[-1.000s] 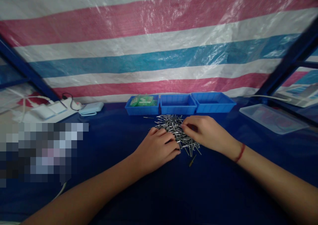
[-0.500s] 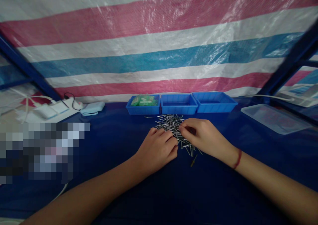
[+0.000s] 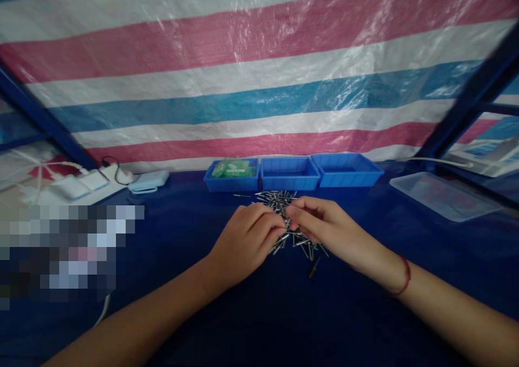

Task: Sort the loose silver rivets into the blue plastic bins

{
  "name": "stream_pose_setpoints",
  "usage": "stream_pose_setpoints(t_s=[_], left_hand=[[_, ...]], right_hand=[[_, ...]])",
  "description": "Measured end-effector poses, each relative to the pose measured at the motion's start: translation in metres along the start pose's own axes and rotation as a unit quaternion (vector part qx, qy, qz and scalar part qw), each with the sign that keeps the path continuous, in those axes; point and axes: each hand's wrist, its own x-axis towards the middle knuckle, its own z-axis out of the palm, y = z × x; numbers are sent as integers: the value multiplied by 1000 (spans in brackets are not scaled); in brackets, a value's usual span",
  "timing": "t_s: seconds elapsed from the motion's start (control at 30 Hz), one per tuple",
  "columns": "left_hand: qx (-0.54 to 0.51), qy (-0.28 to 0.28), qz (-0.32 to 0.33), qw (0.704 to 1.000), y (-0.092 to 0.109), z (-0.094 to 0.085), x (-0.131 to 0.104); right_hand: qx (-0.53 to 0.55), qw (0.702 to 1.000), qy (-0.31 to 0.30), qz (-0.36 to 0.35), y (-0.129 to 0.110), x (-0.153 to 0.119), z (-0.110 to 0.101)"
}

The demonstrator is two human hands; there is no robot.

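A loose pile of thin silver metal pins, which look like blind rivets [image 3: 302, 239], lies on the dark blue tabletop [image 3: 259, 313]. Over its left side is my left hand [image 3: 249, 237], thumb and fingers closed in a pinch. My right hand [image 3: 324, 221] comes in from the right, with thumb and forefinger pinched close to the left fingertips. Whatever the fingertips hold is too small or hidden to make out. One darker, brass-coloured rivet [image 3: 313, 268] lies apart, nearer to me. Another thin pin [image 3: 242, 195] rests beyond the pile to the left.
Three blue bins stand in a row behind the pile: the left bin [image 3: 231, 185] holds green packets, beside the middle bin [image 3: 290, 181] and right bin [image 3: 348, 178]. A clear plastic lid [image 3: 446, 197] lies right. At left are a power strip [image 3: 101, 188] and a light blue case [image 3: 148, 181].
My fingertips have drawn closer together above the pile. My left hand has turned, its fingers now pinched toward the right hand. The whole view has shifted slightly.
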Motion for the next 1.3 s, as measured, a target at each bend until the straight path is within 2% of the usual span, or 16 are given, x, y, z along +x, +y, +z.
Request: stream_pose_setpoints(t_s=[0.1, 0.3, 0.43, 0.57, 0.93, 1.13, 1.3], left_hand=[[-28, -6, -23, 999, 1, 2, -1], [-181, -20, -177, 967, 3, 6, 1], [-205, -9, -213, 955, 7, 5, 2], [-213, 16, -212, 954, 8, 5, 2], [-206, 34, -174, 962, 5, 7, 0], [-187, 67, -161, 967, 4, 6, -1], [-179, 86, -148, 969, 3, 4, 0]], right_hand=[[55, 998, -6, -15, -2, -1, 1], [71, 994, 2, -86, -3, -4, 4], [88, 993, 19, -76, -2, -6, 10], [84, 992, 60, -78, 1, -7, 13], [25, 990, 65, -126, -1, -9, 13], [15, 993, 82, -81, 3, -8, 11], [23, 995, 62, -73, 8, -7, 12]])
